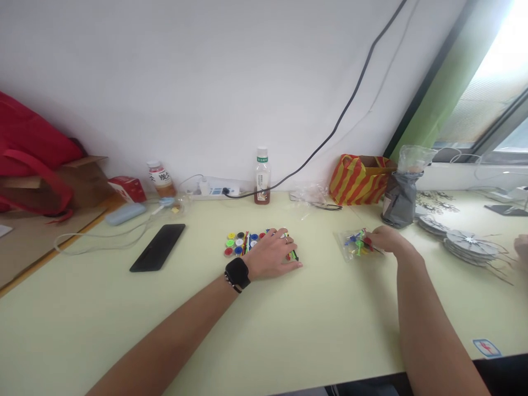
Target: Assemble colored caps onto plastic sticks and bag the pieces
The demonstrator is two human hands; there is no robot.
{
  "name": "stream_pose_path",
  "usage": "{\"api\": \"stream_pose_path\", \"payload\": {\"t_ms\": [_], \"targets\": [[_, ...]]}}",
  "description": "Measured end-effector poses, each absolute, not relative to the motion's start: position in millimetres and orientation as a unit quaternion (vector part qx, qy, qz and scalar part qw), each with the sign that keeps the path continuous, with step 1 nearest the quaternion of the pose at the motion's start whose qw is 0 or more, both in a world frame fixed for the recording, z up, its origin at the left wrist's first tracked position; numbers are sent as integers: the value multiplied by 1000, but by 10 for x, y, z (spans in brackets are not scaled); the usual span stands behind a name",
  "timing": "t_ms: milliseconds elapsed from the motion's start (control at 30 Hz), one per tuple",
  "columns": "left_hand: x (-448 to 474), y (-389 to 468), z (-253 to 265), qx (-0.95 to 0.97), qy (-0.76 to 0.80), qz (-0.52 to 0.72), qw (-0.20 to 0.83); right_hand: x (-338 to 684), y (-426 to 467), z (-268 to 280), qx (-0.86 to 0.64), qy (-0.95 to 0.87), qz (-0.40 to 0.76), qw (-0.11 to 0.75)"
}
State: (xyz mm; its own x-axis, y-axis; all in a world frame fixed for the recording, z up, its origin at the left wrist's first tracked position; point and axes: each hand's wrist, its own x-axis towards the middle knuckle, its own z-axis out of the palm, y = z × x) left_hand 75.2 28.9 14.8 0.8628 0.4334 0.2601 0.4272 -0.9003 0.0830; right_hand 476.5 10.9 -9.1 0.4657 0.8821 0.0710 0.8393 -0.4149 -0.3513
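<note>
From where I stand, both bare hands are at the pale yellow-green worktop [325, 313], each on a separate group of coloured parts. The left hand [272, 254], with a black watch [236, 271] on its wrist, lies palm down with its fingers extended and somewhat apart, over a bed of thin coloured sticks [246, 245]; most of that bed is covered, and I cannot tell whether any stick is gripped. Round coloured discs [230, 242] in yellow, white, blue, red and black sit in close rows just beside the hand, on its left. Well apart to the right, the right hand [383, 240] is bent down at a small clear plastic bag [345, 254] containing blue, green, red and yellow pieces. Its fingers are curled at the bag's right side, their tips partly hidden; how far they are parted, and whether they hold the film or a piece, cannot be told. A black phone [157, 247] lies flat, left of the discs. A bottle [263, 179] stands upright against the wall [206, 82] behind the left hand. A striped paper bag [355, 181] and a grey bag [399, 202] stand behind the right hand; grey stacked discs [471, 246] lie right of it.
</note>
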Motion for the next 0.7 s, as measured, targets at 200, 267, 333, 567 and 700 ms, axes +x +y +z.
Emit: {"api": "stream_pose_path", "payload": {"t_ms": [200, 267, 333, 567, 700], "targets": [[738, 321, 229, 961, 234, 144, 37, 4453, 215, -11, -797, -563, 119, 181], [713, 370, 313, 957, 239, 157, 49, 4299, 226, 81, -757, -602, 134, 217], [655, 468, 435, 951, 249, 175, 60, 4128, 215, 210, -714, -636, 138, 259], [442, 955, 905, 902, 372, 133, 174, 3682, 241, 820, -644, -700, 113, 287], [571, 1074, 910, 894, 366, 125, 228, 3713, 295, 1093, -628, -720, 110, 273]]}}
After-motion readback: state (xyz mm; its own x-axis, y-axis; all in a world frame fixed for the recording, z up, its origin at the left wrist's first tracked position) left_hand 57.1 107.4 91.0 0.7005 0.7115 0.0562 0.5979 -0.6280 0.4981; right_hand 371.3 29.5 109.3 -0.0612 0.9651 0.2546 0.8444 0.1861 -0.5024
